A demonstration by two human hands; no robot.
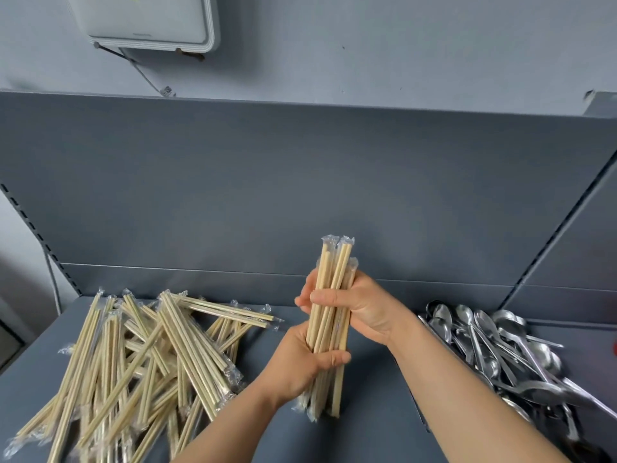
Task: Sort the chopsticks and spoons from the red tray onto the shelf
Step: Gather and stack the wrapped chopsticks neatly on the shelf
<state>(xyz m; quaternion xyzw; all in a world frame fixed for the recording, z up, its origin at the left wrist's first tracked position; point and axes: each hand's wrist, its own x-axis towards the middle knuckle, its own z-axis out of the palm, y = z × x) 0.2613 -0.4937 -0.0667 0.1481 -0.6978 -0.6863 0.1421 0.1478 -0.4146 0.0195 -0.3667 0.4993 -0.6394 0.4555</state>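
Observation:
A bundle of wrapped wooden chopsticks [335, 262] stands upright with its lower ends on the grey shelf [367, 429]. My left hand [300, 362] grips the bundle low down. My right hand [360, 309] grips it higher up, fingers curled round it. A loose pile of wrapped chopsticks [140, 362] lies on the shelf to the left. A heap of metal spoons [500, 355] lies on the shelf to the right. The red tray is not in view, apart from a tiny red sliver at the right edge.
The shelf's grey back panel [300, 195] rises right behind the bundle. A side upright [561, 228] slants up at the right. A white box [147, 21] hangs on the wall above. Bare shelf surface lies around the bundle between the two piles.

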